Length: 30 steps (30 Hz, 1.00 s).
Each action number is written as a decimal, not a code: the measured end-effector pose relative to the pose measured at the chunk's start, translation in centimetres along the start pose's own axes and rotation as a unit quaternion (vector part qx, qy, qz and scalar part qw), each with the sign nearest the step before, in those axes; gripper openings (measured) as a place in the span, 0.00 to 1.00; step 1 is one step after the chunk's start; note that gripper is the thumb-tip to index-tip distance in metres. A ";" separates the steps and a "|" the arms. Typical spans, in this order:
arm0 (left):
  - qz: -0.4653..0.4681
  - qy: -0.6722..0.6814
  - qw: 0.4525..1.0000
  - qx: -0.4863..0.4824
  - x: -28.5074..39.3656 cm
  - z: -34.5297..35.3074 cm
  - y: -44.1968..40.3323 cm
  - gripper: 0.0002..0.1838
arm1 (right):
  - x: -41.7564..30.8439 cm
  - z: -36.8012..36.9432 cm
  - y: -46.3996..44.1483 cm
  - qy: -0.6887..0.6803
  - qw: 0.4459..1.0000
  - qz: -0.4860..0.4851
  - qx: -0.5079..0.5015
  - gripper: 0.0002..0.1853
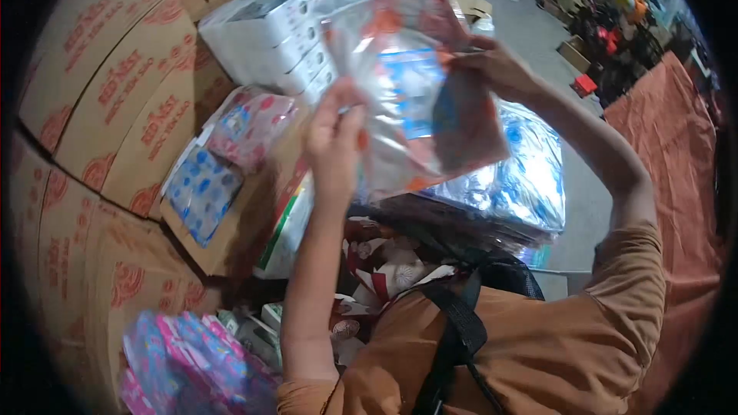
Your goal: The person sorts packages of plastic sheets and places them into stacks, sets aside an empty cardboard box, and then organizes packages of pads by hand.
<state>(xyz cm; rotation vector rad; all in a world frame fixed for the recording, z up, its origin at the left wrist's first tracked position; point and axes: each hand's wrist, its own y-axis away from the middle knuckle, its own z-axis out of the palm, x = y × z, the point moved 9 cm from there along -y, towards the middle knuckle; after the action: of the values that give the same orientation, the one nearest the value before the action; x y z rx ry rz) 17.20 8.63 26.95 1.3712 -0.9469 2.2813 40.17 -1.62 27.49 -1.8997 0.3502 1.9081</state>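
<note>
A clear plastic package [415, 154] with an orange and red pattern and a blue-and-white label is held up in front of me, slightly blurred. My left hand [336, 134] pinches its left edge. At its upper right side my right hand [500, 69] grips the plastic, fingers closed. Below and behind the package lies a stack of shiny silver and blue plastic packs [530, 173]. To the left, an open carton [231, 250] holds a blue-dotted pack [201, 188] and a pink-patterned pack [250, 127].
Brown cartons with red print [115, 84] are piled along the left. White wrapped packs [269, 38] stand behind the package. Pink and blue patterned bags [192, 361] lie at lower left. An orange-red sheet [669, 184] hangs at right. Assorted goods lie on the floor at upper right.
</note>
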 end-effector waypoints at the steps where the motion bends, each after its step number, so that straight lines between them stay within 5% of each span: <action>1: -0.003 0.012 0.999 -0.034 -1.4 3.1 -0.2 0.17 | -0.6 -2.8 1.7 0.113 0.993 -0.032 -0.007 0.11; 3: 0.020 0.004 0.997 -0.072 -5.3 7.6 -0.6 0.17 | 0.5 -8.6 5.4 0.098 0.994 0.021 0.049 0.11; 4: -0.005 0.001 0.995 -0.101 -7.5 9.8 -0.2 0.17 | 2.7 -11.2 7.8 -0.034 0.988 0.099 0.112 0.11; 9: -0.122 -0.001 0.968 -0.219 -17.0 17.2 3.4 0.19 | 7.8 -18.4 17.6 0.047 0.967 0.187 0.169 0.06; 10: -0.066 0.017 0.978 -0.197 -18.2 17.9 3.8 0.20 | 8.2 -18.4 19.0 0.049 0.961 0.213 0.171 0.05; 11: -0.067 0.019 0.978 -0.197 -18.4 18.0 4.0 0.20 | 9.0 -20.0 19.7 0.124 0.945 0.193 0.232 0.08; 14: -0.089 -0.151 0.948 -0.265 -19.6 18.4 5.1 0.21 | 11.3 -20.3 20.4 0.066 0.961 0.168 0.208 0.05; 15: -0.092 -0.153 0.948 -0.264 -19.2 17.8 5.2 0.21 | 12.9 -22.7 19.8 0.387 0.917 0.029 0.092 0.06; 17: 0.021 -0.302 0.911 -0.279 -15.7 16.9 4.9 0.22 | 14.8 -23.4 19.7 0.314 0.940 0.065 0.115 0.07; 18: -0.060 -0.305 0.903 -0.296 -14.3 16.3 4.7 0.22 | 15.9 -23.9 19.9 0.241 0.955 0.102 0.141 0.08; 22: -0.134 -0.074 0.931 -0.331 -2.6 16.3 5.1 0.23 | 14.6 -21.5 19.5 0.245 0.961 0.044 0.121 0.08; 25: 0.013 -0.038 0.921 -0.387 7.0 17.0 6.6 0.22 | 16.9 -23.7 21.0 0.047 0.930 0.281 0.231 0.19; 28: 0.119 0.032 0.890 -0.439 12.1 17.4 9.4 0.22 | 13.9 -24.1 22.5 0.164 0.846 0.321 0.394 0.41; 30: 0.143 0.078 0.872 -0.462 13.6 17.5 11.1 0.22 | 11.9 -23.8 22.3 0.228 0.820 0.331 0.407 0.40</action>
<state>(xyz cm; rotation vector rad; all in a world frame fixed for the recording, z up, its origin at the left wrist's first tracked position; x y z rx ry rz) 15.77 -12.25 40.19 0.6351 -1.9214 1.6234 51.26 -30.78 12.30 -1.6532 1.8411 1.1941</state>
